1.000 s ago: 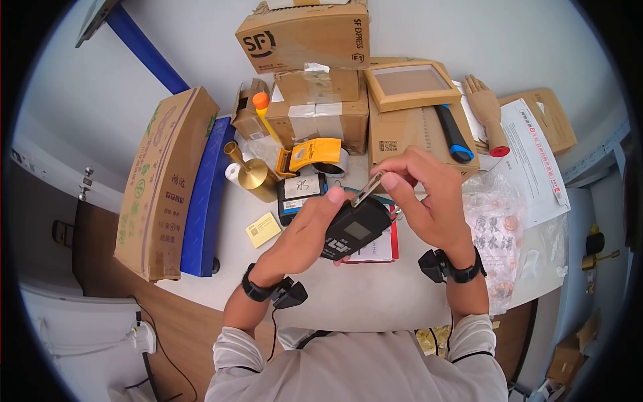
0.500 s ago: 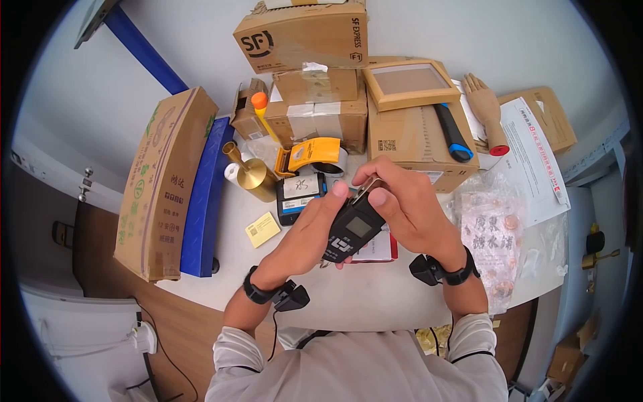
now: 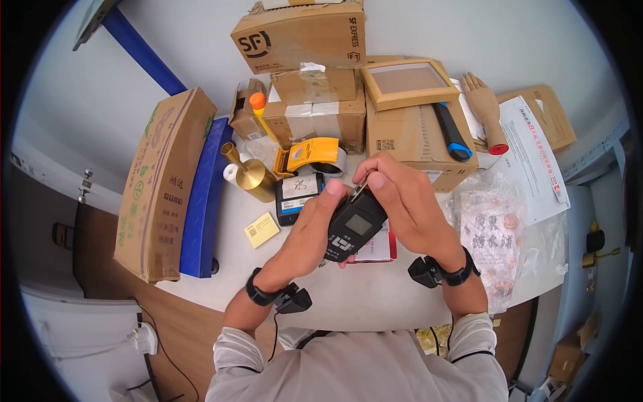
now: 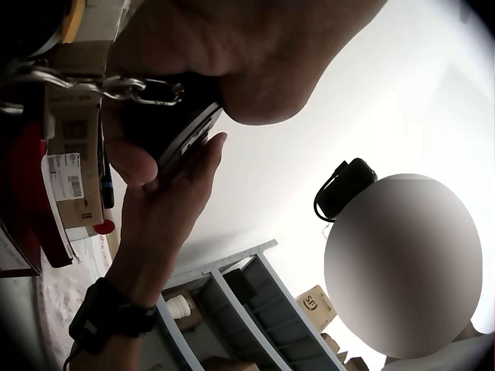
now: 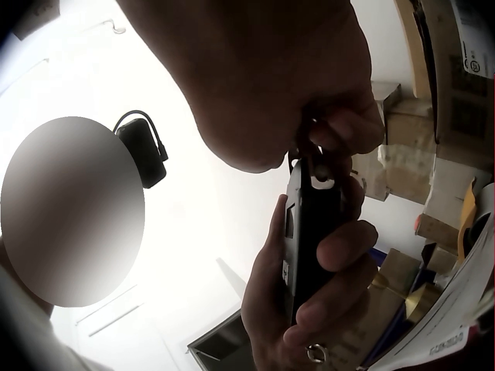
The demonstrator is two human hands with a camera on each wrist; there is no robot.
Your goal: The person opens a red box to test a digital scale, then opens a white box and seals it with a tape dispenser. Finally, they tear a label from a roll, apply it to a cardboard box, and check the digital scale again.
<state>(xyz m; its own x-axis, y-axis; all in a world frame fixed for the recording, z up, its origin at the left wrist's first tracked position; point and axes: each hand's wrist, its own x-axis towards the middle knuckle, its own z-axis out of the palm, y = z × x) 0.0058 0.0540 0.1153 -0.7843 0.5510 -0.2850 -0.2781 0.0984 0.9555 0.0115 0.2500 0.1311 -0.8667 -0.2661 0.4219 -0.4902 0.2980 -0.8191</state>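
Note:
A black hanging scale with a small grey screen and white-marked buttons is held up over the table, its screen facing up. My left hand grips its body; in the right wrist view the left fingers wrap round the back of the case. At the top end, thumb and forefinger of my right hand pinch the metal handle. A metal chain runs near the scale in the left wrist view, and a small metal ring shows below the left fingers. The right fingertips partly hide the handle.
Under the hands lies a red-edged white box. Beyond are a label printer, a yellow tape dispenser, a brass pot and stacked cartons. A yellow note pad lies left; a plastic-wrapped packet lies right.
My right hand has moved a little left and closer round the scale's top, and the metal handle is now more covered. The scale has turned slightly, its screen showing more fully. The left hand keeps its grip.

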